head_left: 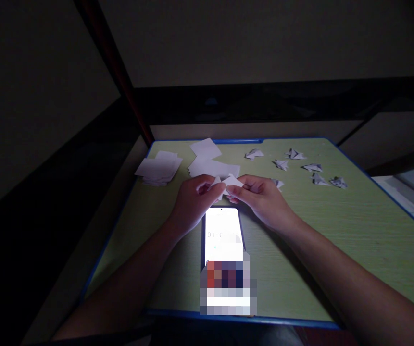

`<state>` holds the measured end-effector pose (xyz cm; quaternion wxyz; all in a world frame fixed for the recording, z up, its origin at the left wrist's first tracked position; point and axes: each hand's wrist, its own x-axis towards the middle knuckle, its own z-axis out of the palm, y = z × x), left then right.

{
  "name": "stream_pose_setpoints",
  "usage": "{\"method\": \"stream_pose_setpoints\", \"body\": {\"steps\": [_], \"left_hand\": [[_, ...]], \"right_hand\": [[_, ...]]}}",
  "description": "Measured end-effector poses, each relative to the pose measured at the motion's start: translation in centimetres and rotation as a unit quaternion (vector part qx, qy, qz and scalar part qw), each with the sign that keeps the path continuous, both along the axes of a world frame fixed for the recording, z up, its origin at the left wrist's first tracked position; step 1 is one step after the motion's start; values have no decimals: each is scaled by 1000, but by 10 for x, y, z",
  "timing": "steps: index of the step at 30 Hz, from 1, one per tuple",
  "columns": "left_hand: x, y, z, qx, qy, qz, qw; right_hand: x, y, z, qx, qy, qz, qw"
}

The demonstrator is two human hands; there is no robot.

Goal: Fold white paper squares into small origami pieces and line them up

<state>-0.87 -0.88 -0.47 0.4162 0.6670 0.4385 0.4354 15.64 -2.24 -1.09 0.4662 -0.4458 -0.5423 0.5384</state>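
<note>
A small white folded paper piece point(228, 182) hangs between both hands above the table's middle. My left hand point(192, 199) pinches its left side, fingers closed. My right hand point(260, 197) grips its right side with fingers pressed together. Just below the hands a lit phone point(223, 233) lies flat on the table, its screen bright white.
The table point(336, 226) is pale green with a blue rim. Stacks of white paper squares point(158, 168) and more sheets point(207, 161) lie at the back left. Several folded paper shapes point(313, 168) are scattered at the back right. Dark walls and a rail surround it.
</note>
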Motion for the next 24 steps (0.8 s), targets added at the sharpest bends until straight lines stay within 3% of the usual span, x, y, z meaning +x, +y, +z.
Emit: {"method": "stream_pose_setpoints", "body": {"steps": [5,11,24], "left_hand": [[0,-2,2,10,12,0,1000],[-3,3,4,-21,-67,27,997],[-1,3,3,-17,-74,31,997]], "right_hand": [[0,0,-2,1,37,10,999],[0,-1,-1,-30,76,50,995],[1,-2,2,-26,8,38,999]]}}
